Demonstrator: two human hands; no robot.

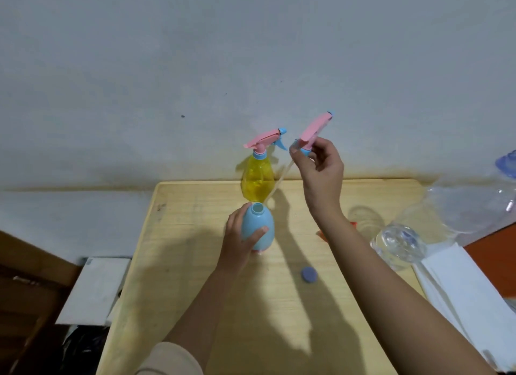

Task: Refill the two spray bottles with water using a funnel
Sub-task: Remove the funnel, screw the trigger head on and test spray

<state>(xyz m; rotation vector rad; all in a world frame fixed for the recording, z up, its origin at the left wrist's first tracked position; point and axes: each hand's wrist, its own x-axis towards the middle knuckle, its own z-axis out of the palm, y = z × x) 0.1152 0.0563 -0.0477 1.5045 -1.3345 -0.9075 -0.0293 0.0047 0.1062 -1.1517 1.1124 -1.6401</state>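
A person's left hand [239, 242] is gripping the open-necked blue spray bottle [258, 227] upright on the wooden table [195, 290], fingers and thumb wrapping its body. The right hand [321, 169] is holding the detached pink spray head [316, 128] raised above and to the right of that bottle, fingers pinching its collar. Its pale dip tube [280, 180] is hanging down toward the blue bottle's mouth, with the tip outside it.

Just behind the blue bottle, the yellow spray bottle [258, 180] is standing near the table's far edge by the wall, its trigger head on. A purple cap [308, 274] is lying on bare wood in front of the hands. An orange object [321, 235] is showing only partly behind the right forearm. A clear water bottle [399, 244] is crowding the right edge, and bare tabletop is stretching out to the left.
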